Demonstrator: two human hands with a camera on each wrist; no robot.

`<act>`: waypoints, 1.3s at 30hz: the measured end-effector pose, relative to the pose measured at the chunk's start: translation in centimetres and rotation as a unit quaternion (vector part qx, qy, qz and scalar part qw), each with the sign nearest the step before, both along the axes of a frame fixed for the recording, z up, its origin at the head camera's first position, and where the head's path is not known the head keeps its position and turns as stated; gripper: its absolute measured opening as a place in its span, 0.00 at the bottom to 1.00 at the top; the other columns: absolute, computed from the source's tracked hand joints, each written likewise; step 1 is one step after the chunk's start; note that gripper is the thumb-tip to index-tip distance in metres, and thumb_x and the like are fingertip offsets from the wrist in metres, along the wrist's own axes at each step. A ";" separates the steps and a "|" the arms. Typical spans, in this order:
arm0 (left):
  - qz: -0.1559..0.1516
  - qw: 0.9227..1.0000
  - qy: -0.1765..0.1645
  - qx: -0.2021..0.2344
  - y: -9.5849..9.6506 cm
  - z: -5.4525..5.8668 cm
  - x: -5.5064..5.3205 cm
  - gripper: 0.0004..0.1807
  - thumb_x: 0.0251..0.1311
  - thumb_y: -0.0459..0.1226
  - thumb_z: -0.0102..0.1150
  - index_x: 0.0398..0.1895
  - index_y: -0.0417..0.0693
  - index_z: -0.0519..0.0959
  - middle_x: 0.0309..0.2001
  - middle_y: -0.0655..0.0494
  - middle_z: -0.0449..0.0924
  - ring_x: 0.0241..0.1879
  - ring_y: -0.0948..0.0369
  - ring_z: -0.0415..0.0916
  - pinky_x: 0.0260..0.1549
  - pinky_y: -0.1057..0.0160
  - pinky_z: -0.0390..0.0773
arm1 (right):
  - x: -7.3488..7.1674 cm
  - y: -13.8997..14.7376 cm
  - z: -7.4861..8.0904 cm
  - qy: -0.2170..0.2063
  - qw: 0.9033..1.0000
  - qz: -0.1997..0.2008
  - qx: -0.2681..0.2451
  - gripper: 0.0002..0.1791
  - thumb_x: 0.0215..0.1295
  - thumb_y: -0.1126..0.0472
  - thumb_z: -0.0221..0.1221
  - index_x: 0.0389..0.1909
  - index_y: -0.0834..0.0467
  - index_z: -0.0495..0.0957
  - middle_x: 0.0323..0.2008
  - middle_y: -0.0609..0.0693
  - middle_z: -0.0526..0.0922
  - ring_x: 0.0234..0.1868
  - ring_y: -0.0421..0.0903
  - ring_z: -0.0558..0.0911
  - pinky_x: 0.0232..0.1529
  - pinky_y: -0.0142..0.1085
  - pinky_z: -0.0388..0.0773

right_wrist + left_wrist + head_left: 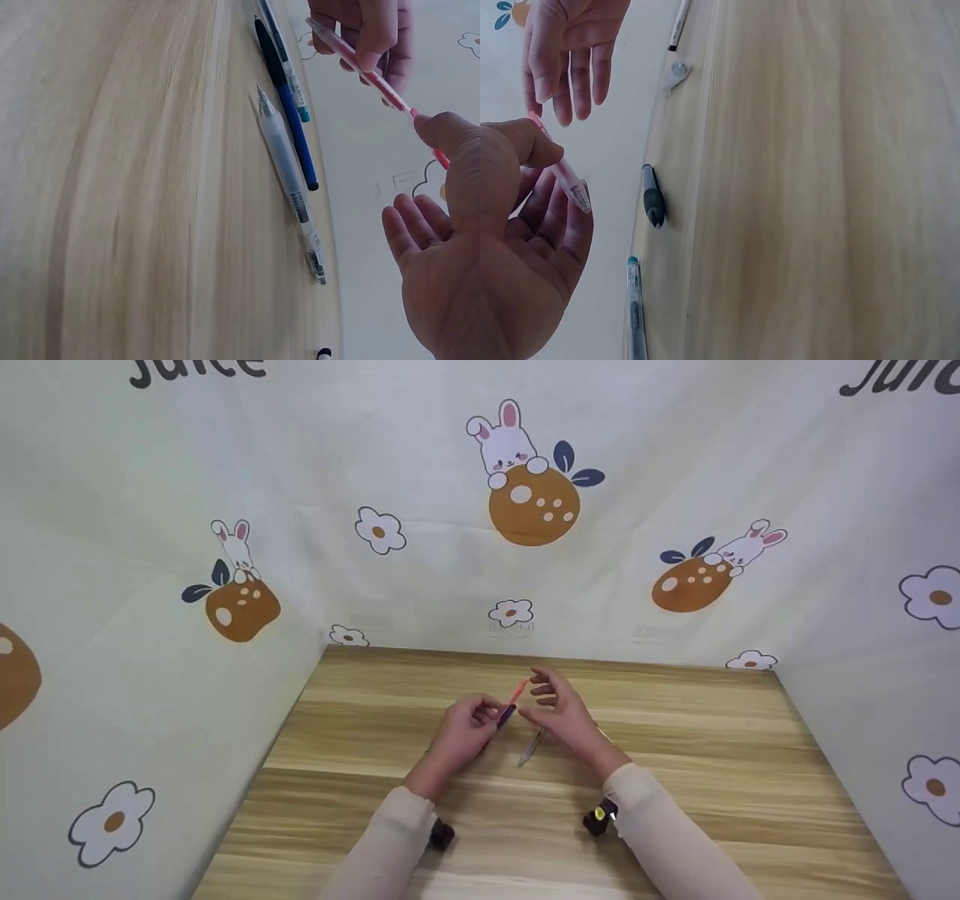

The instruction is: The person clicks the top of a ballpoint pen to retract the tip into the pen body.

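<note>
My left hand [466,733] holds a slim pink pen [519,690], pinched between thumb and fingers. In the left wrist view the pen [566,174] has a clear, pointed end toward the palm side. My right hand [562,709] is at the pen's far pink end, its fingers loosely extended and spread. In the right wrist view the right thumb [450,127] overlaps that pink end; whether it touches is hard to tell. A clear-barrelled pen [283,161] lies on the table below the hands, beside a blue pen with a black front [296,127].
A teal-ended clear pen [635,311], a pen with a black grip [653,199], a small grey-white item [677,75] and a white pen with a black end [679,26] lie on the wooden table [337,825]. Patterned cloth walls [420,585] stand around its back and sides.
</note>
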State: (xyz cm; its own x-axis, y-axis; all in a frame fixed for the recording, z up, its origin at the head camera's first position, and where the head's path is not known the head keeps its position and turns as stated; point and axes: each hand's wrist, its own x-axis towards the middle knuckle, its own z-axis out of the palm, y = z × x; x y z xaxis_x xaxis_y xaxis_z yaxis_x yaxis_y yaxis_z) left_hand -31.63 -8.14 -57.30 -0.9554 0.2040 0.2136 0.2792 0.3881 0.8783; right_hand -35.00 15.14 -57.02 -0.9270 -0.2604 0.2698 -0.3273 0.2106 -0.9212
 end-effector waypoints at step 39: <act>0.049 0.998 0.016 -0.029 -6.0 -0.9 -0.6 0.14 0.65 0.23 0.69 0.52 0.39 0.87 0.43 0.51 0.86 0.43 0.58 0.82 0.47 0.56 0.85 | -1.9 -5.7 -0.2 0.011 0.997 0.053 0.054 0.41 0.68 0.66 0.75 0.78 0.64 0.68 0.70 0.70 0.74 0.69 0.70 0.76 0.71 0.60 0.75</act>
State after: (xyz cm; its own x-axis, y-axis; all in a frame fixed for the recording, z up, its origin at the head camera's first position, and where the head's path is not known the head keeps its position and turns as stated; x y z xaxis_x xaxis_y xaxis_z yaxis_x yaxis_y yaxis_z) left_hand -32.21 -14.13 -58.20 -0.9644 0.1223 0.2344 0.2644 0.4657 0.8445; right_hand -36.91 9.39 -57.20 -0.8872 -0.3844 0.2552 -0.3730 0.2718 -0.8871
